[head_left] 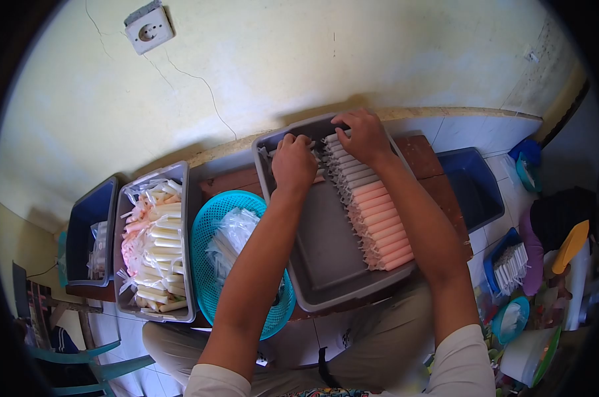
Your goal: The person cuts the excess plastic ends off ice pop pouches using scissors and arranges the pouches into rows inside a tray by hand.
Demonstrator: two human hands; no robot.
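A grey-brown plastic tray (322, 248) stands in front of me. Along its right side lies a row of slim plastic-wrapped tubes with twisted ends: pink tubes (382, 225) nearer me and greyish-white tubes (351, 165) farther off. My right hand (366, 137) is at the far end of this row, thumb and fingers apart around the last greyish tubes. My left hand (295, 162) hovers inside the far left part of the tray, fingers curled down beside a few loose tubes. What its fingertips hold, if anything, is hidden.
Left of the tray are a turquoise basket (203, 264) with clear plastic bags (233, 235), a grey bin (188, 258) of white and pink tubes, and a dark blue bin (81, 231). Another blue bin (471, 188) sits at right. The wall (246, 73) rises behind.
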